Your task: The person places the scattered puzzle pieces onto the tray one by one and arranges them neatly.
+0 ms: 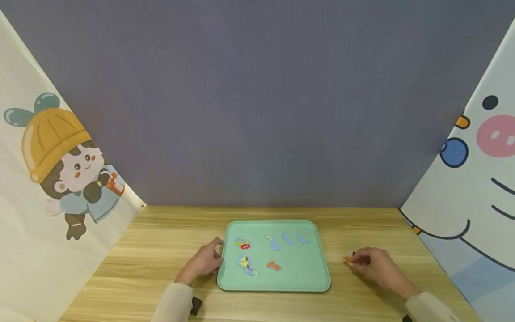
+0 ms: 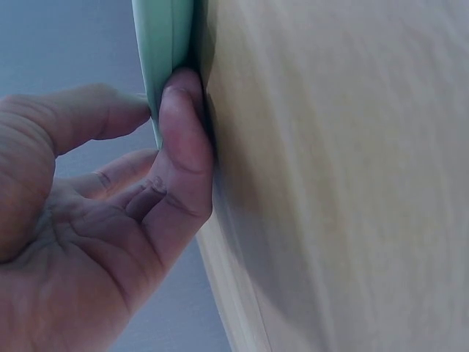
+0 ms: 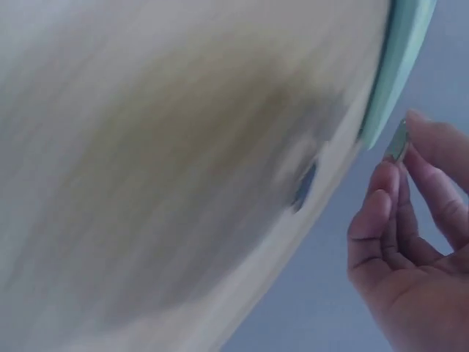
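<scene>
A light green tray [image 1: 297, 281] lies on the wooden table. My left hand [image 1: 207, 260] grips its left rim, and in the left wrist view the thumb is at the rim's upper side with a bent finger under it. Right of the tray, my right hand [image 1: 372, 266] pinches a small, thin orange piece [image 1: 347, 259] between thumb and fingertips, held over the table. In the right wrist view only the greenish-grey side of this piece [image 3: 398, 141] shows. On the tray lie a red-and-green piece [image 1: 243, 243], a yellow-and-blue piece [image 1: 246, 264], an orange piece [image 1: 273, 266] and several pale blue slivers [image 1: 288, 240].
A small dark blue piece [image 3: 304, 187] lies on the table close to my right hand. Behind the wooden table [image 1: 181, 219] stands a grey wall panel [image 1: 257, 112]. Cloths with cartoon prints hang at the left [image 1: 24, 232] and right [image 1: 442, 201].
</scene>
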Demonstrator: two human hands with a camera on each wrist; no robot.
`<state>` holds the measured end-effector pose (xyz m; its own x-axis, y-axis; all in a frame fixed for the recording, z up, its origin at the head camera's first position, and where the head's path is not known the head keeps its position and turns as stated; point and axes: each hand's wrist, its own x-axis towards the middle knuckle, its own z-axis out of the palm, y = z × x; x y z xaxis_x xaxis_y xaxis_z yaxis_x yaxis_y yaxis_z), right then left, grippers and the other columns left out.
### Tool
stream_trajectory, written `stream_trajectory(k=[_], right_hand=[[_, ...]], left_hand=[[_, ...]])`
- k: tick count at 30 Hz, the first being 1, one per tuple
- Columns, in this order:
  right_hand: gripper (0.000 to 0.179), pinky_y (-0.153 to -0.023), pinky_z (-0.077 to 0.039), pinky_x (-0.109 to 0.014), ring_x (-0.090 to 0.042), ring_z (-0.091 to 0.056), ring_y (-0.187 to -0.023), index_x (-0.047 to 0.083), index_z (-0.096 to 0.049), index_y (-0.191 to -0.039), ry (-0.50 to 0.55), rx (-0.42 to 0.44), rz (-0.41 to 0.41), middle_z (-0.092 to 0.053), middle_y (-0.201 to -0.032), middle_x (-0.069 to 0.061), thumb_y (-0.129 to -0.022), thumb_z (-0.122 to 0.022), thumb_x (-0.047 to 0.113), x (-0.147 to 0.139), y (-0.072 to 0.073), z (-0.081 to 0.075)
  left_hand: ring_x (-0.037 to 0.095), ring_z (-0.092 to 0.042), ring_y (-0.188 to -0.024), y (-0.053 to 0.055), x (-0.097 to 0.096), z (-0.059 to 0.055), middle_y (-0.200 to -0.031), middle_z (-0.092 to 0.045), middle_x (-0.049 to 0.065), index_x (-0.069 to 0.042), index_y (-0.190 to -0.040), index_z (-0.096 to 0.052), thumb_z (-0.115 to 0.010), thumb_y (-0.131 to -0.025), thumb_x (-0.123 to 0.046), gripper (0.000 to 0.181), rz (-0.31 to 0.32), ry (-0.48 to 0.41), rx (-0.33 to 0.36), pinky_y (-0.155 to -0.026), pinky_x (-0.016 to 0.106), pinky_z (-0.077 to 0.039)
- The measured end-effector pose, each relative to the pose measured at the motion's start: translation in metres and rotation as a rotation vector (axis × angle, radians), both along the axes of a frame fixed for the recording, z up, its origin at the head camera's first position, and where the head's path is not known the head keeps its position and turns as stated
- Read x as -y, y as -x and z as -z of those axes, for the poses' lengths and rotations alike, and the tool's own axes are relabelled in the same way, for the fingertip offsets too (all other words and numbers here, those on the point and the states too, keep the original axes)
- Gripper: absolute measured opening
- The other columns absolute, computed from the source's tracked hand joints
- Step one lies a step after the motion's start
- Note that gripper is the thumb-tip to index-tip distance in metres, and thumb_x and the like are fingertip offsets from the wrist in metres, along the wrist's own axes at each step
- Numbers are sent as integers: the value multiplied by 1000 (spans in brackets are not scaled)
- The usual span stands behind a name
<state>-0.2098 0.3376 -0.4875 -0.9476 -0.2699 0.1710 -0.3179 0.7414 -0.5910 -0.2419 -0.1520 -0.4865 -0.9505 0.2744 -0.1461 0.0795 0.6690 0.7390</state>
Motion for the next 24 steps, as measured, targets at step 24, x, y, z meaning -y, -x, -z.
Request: stream_trajectory(k=[24], right_hand=[[10, -61, -45, -25, -10, -52, -71, 14, -71, -73, 11, 65, -130, -59, -76, 7, -74, -78, 8, 138, 6, -2]], left_hand=[[17, -58, -56, 0, 1, 1, -76, -59, 8, 6, -131, -39, -57, -85, 3, 50, 9, 15, -14, -50, 31, -50]])
